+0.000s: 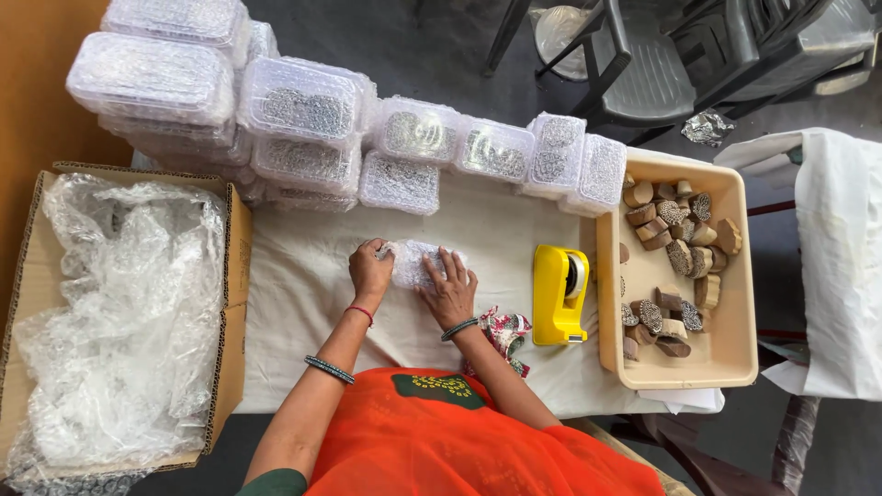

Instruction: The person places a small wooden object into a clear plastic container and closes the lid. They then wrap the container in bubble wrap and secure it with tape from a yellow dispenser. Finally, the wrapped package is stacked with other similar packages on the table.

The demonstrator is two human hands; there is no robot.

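From the head camera, bare white cloth (303, 276) lies open between the cardboard box (234, 266) and yellow tape dispenser (559, 294), where the left hand (369, 269) and right hand (450, 287), fingers curled and palms down, press a bubble-wrapped bundle (418, 260) at mid-table, forearms angled inward.
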